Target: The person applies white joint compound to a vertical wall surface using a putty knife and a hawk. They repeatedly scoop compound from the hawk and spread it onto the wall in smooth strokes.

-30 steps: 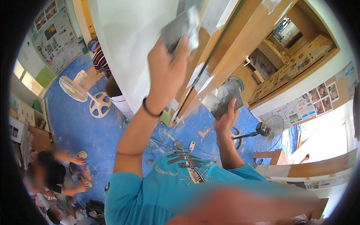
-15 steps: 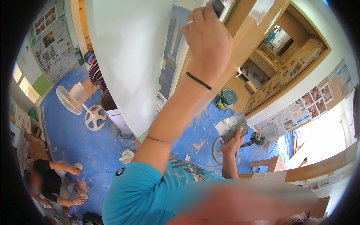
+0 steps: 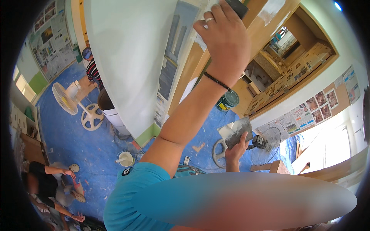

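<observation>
My left hand (image 3: 225, 38) is raised high, its fingers closed on a dark flat spreader blade (image 3: 238, 8) against the upper part of a pale-patched wooden frame (image 3: 266, 15), beside a white wall edge (image 3: 127, 69). A ring and a dark bracelet show on that hand and wrist. Lower right, my right hand (image 3: 237, 148) grips a grey rectangular plate (image 3: 239, 127) smeared with whitish paste, held out above the blue floor sheet (image 3: 206, 131). The blade's working edge is partly hidden by my fingers.
Around me are a white fan (image 3: 63, 98), a black fan (image 3: 266, 142), a bin (image 3: 115, 119), green bucket (image 3: 227, 101), small paste pail (image 3: 125, 158) and wooden opening (image 3: 289, 57). A person in stripes (image 3: 93, 71) is behind the wall; others (image 3: 42, 184) sit lower left.
My left hand has moved right along the top of the frame with the blade. My right hand with the plate has moved slightly down from where it was a second ago.
</observation>
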The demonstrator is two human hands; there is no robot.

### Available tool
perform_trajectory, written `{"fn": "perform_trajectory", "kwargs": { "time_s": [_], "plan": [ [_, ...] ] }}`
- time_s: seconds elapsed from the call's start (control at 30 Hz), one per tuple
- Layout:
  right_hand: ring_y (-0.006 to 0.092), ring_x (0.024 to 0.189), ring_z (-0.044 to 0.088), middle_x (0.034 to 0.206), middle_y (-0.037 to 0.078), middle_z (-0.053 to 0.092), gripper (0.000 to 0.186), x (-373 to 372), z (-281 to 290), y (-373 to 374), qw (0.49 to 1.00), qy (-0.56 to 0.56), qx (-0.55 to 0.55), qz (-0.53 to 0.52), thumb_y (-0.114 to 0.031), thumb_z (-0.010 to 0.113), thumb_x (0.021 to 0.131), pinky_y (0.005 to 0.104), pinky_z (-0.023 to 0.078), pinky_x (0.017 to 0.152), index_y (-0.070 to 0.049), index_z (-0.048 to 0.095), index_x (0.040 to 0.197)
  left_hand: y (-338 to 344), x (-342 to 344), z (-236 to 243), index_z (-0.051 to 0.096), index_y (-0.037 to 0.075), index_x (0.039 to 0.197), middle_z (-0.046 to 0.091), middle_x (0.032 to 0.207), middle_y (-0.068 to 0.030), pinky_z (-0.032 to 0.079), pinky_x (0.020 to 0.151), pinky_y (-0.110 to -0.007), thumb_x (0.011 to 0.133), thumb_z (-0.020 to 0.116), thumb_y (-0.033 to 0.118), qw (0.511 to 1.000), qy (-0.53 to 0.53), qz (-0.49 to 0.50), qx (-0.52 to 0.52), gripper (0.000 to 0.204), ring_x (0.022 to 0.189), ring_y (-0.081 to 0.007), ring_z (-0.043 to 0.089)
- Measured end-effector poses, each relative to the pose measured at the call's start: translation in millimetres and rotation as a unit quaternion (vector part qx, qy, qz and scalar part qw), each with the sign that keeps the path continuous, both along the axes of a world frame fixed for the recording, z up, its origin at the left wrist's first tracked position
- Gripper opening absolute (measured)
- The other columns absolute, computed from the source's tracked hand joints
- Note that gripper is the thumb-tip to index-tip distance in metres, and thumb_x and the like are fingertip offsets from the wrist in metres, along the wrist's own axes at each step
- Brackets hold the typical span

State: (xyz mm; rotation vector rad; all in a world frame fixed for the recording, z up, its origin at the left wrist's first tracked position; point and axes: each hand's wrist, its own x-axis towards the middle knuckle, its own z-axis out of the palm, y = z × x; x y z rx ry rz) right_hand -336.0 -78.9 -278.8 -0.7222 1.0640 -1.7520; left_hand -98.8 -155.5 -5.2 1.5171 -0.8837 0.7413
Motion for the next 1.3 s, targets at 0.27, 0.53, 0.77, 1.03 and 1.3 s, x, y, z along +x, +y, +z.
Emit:
{"fn": "perform_trajectory", "kwargs": {
  "time_s": [0.27, 0.53, 0.77, 1.03, 1.3],
  "plan": [
    [0.0227, 0.104, 0.069, 0.123, 0.008, 0.064, 0.045, -3, -3, -5, 1.000, -0.010, 0.014, 0.014, -0.037, 0.063, 0.104, 0.0393, 0.062, 0.084, -0.010, 0.051, 0.137, 2, -2, -20, 0.058, -0.006, 0.132, 0.062, 0.119, -0.0184, 0.042, 0.096, -0.049, 0.087, 0.059, 0.003, 0.999, 0.007, -0.036, -0.031, 0.046, 0.108, -0.0324, 0.061],
    [0.0233, 0.106, 0.069, 0.124, 0.008, 0.064, 0.046, -4, -2, -2, 1.000, 0.002, -0.008, 0.020, -0.038, 0.063, 0.104, 0.0398, 0.062, 0.083, -0.009, 0.050, 0.139, -4, -18, -47, 0.058, -0.002, 0.136, 0.061, 0.121, -0.0143, 0.037, 0.092, -0.048, 0.087, 0.063, 0.006, 0.995, 0.002, -0.101, -0.002, 0.050, 0.110, -0.0330, 0.060],
    [0.0240, 0.107, 0.069, 0.127, 0.009, 0.063, 0.049, -9, -6, 0, 1.000, -0.016, -0.001, 0.016, -0.037, 0.062, 0.104, 0.0389, 0.062, 0.084, -0.009, 0.048, 0.142, -21, 1, -60, 0.053, -0.008, 0.139, 0.056, 0.124, -0.0184, 0.035, 0.094, -0.049, 0.080, 0.066, 0.006, 0.999, 0.001, -0.034, 0.010, 0.062, 0.112, -0.0321, 0.053],
    [0.0240, 0.112, 0.066, 0.130, 0.009, 0.060, 0.051, -9, -1, 3, 1.000, -0.007, 0.023, 0.015, -0.038, 0.062, 0.104, 0.0400, 0.060, 0.087, -0.009, 0.046, 0.143, -10, -1, -78, 0.052, -0.001, 0.143, 0.058, 0.131, -0.0142, 0.033, 0.100, -0.049, 0.085, 0.064, 0.006, 0.997, 0.040, -0.058, 0.030, 0.060, 0.119, -0.0309, 0.055],
    [0.0236, 0.109, 0.067, 0.126, 0.009, 0.062, 0.051, -9, -1, 2, 0.999, 0.004, 0.026, 0.033, -0.040, 0.063, 0.103, 0.0397, 0.060, 0.085, -0.010, 0.046, 0.141, -2, -16, -100, 0.050, 0.000, 0.145, 0.054, 0.135, -0.0149, 0.033, 0.101, -0.049, 0.084, 0.065, 0.005, 0.995, 0.017, -0.095, -0.018, 0.064, 0.123, -0.0320, 0.051]
  ]
}}
